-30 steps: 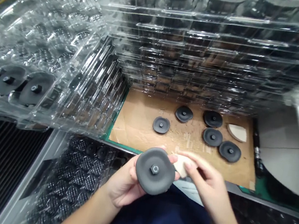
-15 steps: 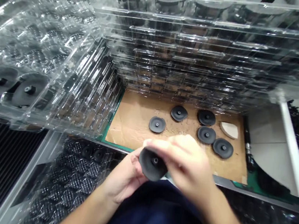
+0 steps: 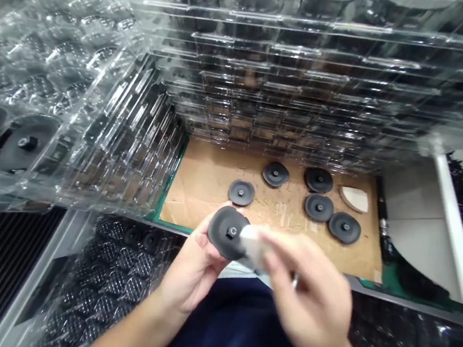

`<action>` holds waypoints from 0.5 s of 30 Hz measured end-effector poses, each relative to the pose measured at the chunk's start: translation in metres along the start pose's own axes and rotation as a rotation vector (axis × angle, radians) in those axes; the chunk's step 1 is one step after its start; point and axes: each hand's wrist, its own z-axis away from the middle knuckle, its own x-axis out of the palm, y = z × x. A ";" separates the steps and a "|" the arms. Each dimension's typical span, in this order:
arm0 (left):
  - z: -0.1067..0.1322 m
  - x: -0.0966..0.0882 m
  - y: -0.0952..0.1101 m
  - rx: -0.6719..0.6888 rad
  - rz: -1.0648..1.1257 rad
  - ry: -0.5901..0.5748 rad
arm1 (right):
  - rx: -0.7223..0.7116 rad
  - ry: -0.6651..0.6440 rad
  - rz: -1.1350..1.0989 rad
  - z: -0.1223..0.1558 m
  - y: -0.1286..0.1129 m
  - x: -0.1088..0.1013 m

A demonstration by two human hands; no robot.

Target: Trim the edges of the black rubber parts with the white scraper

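Observation:
My left hand (image 3: 196,269) grips a dark grey dished disc (image 3: 223,235) by its lower edge, its hollow face and small central stud turned up toward me. Pinched in my right hand (image 3: 310,288) is a whitish pad (image 3: 252,244), blurred by motion, at the right rim of that disc. Whether the pad touches the rim or only overlaps it in view, I cannot tell. Just beyond lies a similar disc (image 3: 241,193) on the cardboard sheet (image 3: 197,174). Further discs rest on the sheet, among them one at the back (image 3: 275,174) and one at the right (image 3: 345,228).
A cream wedge-shaped piece (image 3: 354,199) lies at the sheet's right end. Tall stacks of clear plastic trays (image 3: 270,81) wall off the back and left, some holding discs. A white box (image 3: 451,221) with black parts stands right. More trays (image 3: 112,283) sit lower left.
My right hand has moved away from the disc's top edge to its right side, and the whitish pad now shows in it. The disc has tilted more face-up and shifted slightly up and left.

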 end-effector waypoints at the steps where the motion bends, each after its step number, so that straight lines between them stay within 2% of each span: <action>1: 0.000 0.000 0.000 0.033 -0.006 0.013 | -0.093 -0.023 -0.043 -0.003 -0.007 0.001; 2: 0.000 0.000 0.000 0.065 -0.006 0.032 | -0.127 -0.052 -0.060 -0.005 -0.007 0.003; 4: -0.001 -0.003 0.001 0.118 0.003 0.080 | -0.006 -0.078 -0.016 -0.001 0.011 0.008; 7: -0.003 -0.007 0.002 0.145 0.028 0.118 | 0.270 -0.032 0.095 0.015 0.061 0.013; 10: -0.004 -0.006 0.003 0.136 0.042 0.097 | 0.346 -0.005 0.112 0.032 0.097 0.013; 12: -0.004 -0.002 0.003 0.120 0.039 0.074 | 0.371 0.003 0.106 0.037 0.099 0.012; 15: -0.003 0.001 0.003 0.109 0.013 0.066 | 0.382 0.020 0.086 0.030 0.070 0.007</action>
